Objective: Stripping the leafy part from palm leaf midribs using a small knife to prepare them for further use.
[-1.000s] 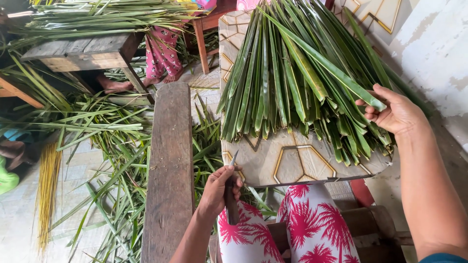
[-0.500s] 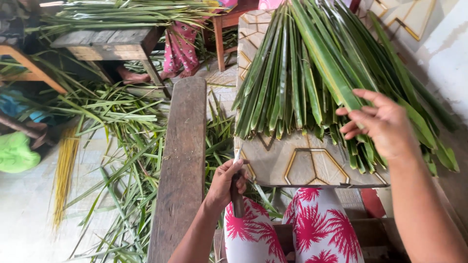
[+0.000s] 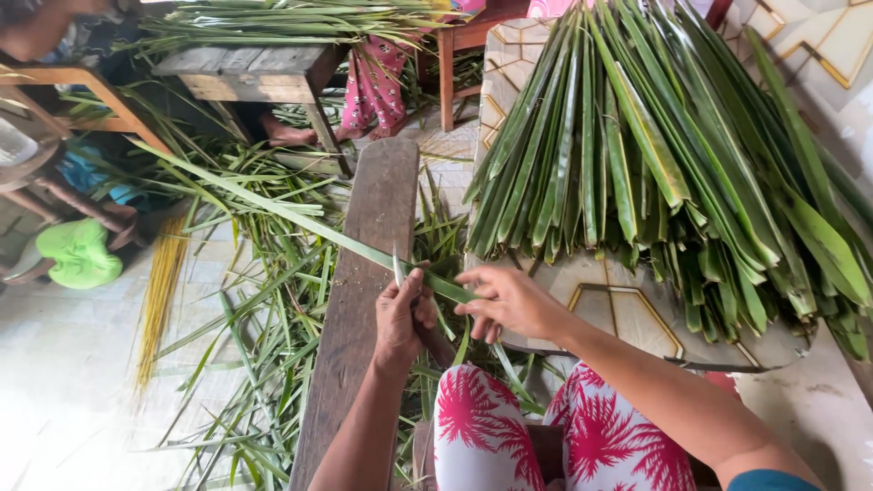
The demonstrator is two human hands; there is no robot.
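Landmark: the wooden plank (image 3: pixel 364 300). To its right, I find the tiled board (image 3: pixel 627 314) bare only along its near strip; the stacked green leaves (image 3: pixel 655 155) block everything beyond. Over the plank's near half, my left hand (image 3: pixel 400 318) and right hand (image 3: pixel 514 302) and the long leaf (image 3: pixel 300 223) they pinch cross the way. Left of the plank, scattered leaf litter (image 3: pixel 245 309) covers the floor; farther left lies open pale floor (image 3: pixel 64 382). Beyond the plank's far end, a wooden bench (image 3: pixel 255 73) closes the passage.

Glossy green leaves (image 3: pixel 673 173), rough weathered wooden plank (image 3: pixel 364 282).
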